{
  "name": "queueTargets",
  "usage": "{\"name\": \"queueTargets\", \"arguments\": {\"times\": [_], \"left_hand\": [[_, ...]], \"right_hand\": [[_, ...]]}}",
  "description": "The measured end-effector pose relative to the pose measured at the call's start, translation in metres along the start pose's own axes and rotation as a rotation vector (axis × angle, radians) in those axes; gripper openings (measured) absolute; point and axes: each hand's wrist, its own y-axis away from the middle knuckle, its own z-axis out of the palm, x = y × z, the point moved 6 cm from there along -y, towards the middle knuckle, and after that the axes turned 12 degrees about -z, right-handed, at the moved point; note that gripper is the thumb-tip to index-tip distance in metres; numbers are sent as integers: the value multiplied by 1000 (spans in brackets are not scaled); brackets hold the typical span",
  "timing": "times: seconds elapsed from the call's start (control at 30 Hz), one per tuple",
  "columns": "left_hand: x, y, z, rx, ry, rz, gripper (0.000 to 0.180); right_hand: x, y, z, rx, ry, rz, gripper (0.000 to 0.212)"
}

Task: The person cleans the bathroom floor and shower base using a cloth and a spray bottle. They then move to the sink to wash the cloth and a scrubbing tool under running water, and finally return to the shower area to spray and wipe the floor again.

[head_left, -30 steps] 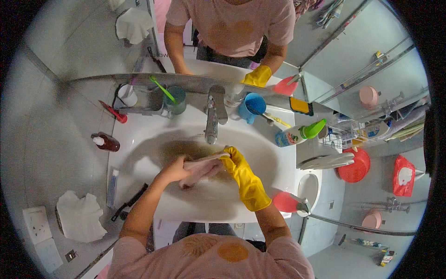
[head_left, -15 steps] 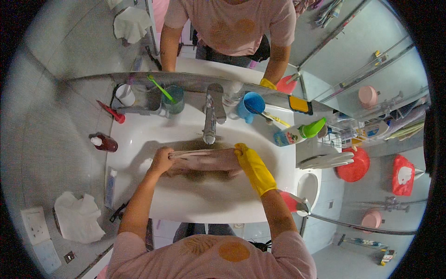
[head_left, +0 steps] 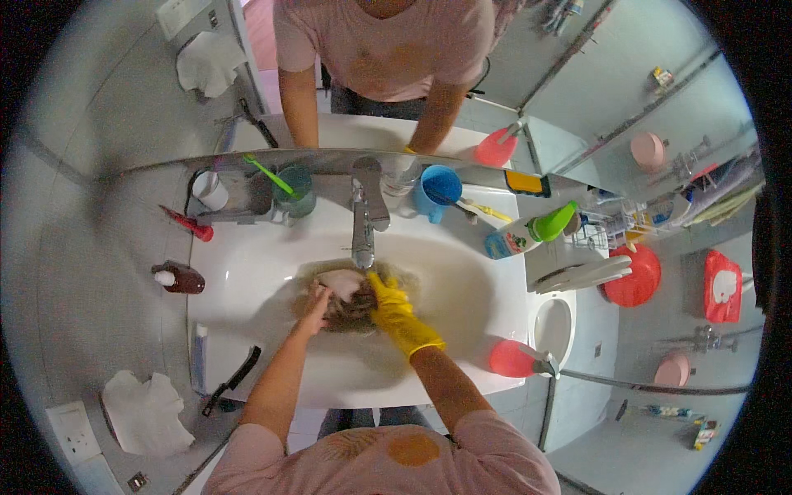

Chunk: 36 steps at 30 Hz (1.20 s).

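A wet cloth (head_left: 340,285), pale pink with a brown side showing, is bunched up in the white sink (head_left: 247,276), where murky water surrounds it. My bare left hand (head_left: 315,310) grips its left edge, thumb toward the middle. On the other side my right hand (head_left: 394,307), in a yellow rubber glove, has its fingers curled onto the cloth. The fingertips of both hands are partly hidden in the folds. Just above the bundle, the chrome faucet (head_left: 363,227) reaches out over the basin.
Along the back ledge stand a green cup (head_left: 297,198) with a toothbrush, a blue mug (head_left: 437,194) and a spray-type bottle with a green cap (head_left: 532,231). A brown bottle (head_left: 180,278) and black comb (head_left: 233,381) lie left; a red spray bottle (head_left: 513,360) stands right.
The cloth was stretched sideways between my hands; now it is bunched lower in the water. My hands have come together, the right moving left and the left moving slightly right.
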Motion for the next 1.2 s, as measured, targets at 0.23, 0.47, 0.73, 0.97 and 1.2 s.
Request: {"name": "queueTargets", "arguments": {"times": [0.23,0.47,0.73,0.97,1.2], "left_hand": [[2,-21,65,-874,579,-190,51],[11,25,100,-1643,743,-372,39],[9,5,68,-354,196,-3,45],[9,-27,18,334,-857,864,42],[-2,0,47,-309,7,-122,79]], "right_hand": [[-123,19,-25,7,-498,-506,22],[-100,16,-40,128,-354,-165,26],[31,2,-49,120,-224,24,33],[58,2,14,-35,130,331,58],[-13,3,-4,184,-267,-84,28]]}}
